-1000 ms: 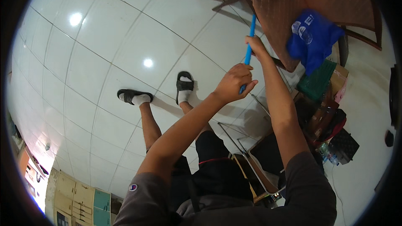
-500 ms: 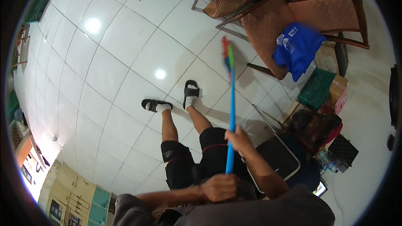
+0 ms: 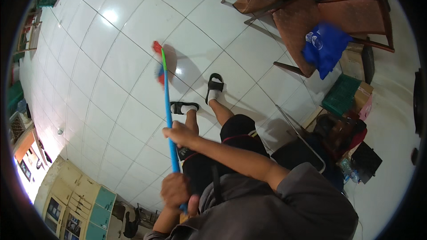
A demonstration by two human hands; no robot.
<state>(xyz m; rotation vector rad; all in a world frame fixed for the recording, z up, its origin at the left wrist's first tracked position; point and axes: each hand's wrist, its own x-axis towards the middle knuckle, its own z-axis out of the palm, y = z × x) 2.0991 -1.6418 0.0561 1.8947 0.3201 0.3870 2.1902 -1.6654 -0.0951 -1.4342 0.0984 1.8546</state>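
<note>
I hold a broom by its blue handle [image 3: 167, 102] with both hands. My right hand [image 3: 180, 134] grips the handle midway, the arm reaching across my body from the right. My left hand [image 3: 175, 192] grips the handle's near end, close to my chest. The broom head [image 3: 158, 62], with red, green and blue bristles, rests on the white tiled floor [image 3: 111, 84] ahead and left of my feet. I wear black sandals [image 3: 215, 86] with white socks, and black shorts.
Brown wooden chairs [image 3: 302, 22] stand at the upper right, a blue bag [image 3: 324, 46] hanging on one. A green crate [image 3: 341, 95], boxes and dark bags crowd the right side. A cream and teal cabinet [image 3: 84, 195] stands at the lower left.
The broom has swung from the chairs on the right across to the open floor on the left. My hands have slid lower on the handle and come nearer my body.
</note>
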